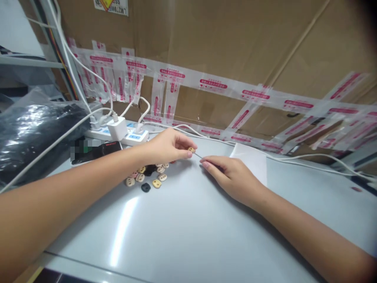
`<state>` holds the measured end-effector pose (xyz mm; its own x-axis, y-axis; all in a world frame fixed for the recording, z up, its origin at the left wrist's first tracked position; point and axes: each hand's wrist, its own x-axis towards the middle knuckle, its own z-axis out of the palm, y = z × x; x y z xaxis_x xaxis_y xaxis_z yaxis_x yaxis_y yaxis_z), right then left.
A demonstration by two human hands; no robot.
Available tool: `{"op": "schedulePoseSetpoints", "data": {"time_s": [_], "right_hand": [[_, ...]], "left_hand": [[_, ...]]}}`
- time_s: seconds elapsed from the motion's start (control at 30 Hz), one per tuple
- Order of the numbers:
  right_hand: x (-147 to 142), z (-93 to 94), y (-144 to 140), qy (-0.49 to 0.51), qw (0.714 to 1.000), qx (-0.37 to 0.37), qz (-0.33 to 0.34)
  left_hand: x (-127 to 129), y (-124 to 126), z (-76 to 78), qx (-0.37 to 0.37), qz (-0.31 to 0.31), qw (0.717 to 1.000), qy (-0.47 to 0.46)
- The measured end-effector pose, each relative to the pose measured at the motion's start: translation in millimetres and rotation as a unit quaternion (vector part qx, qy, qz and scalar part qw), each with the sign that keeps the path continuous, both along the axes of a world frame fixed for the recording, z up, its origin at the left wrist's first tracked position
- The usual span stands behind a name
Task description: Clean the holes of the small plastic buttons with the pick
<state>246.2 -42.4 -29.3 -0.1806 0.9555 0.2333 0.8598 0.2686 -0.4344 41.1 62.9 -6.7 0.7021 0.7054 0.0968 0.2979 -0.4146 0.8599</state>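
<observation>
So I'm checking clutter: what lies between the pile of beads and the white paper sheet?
In the head view, both hands: left hand pinching a bead, right hand holding a thin wire.

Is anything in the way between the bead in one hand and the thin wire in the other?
Nothing visible. The left hand pinches a small tan bead, and the thin wire held by the right hand points straight at it across bare table. The bead pile lies off to the side.

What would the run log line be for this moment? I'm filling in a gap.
left hand: pinches tan bead | right hand: holds thin thread at bead | bead pile: on table
</observation>
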Motion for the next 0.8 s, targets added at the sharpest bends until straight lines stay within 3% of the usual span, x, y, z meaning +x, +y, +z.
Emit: {"op": "schedulePoseSetpoints", "data": {"time_s": [0.23,0.43,0.8], "right_hand": [[7.1,4.8,-6.8,0.004,0.996,0.087,-0.007],[2.8,3.4,-10.3,-0.009,0.994,0.11,0.021],[-3.9,4.3,-14.9,-0.027,0.989,0.147,-0.019]], "left_hand": [[0.8,-3.6,6.2,-0.043,0.008,0.999,-0.031],[3.4,-8.2,10.6,-0.006,0.008,1.0,-0.026],[9.4,-20.5,12.3,0.027,0.031,0.997,-0.059]]}}
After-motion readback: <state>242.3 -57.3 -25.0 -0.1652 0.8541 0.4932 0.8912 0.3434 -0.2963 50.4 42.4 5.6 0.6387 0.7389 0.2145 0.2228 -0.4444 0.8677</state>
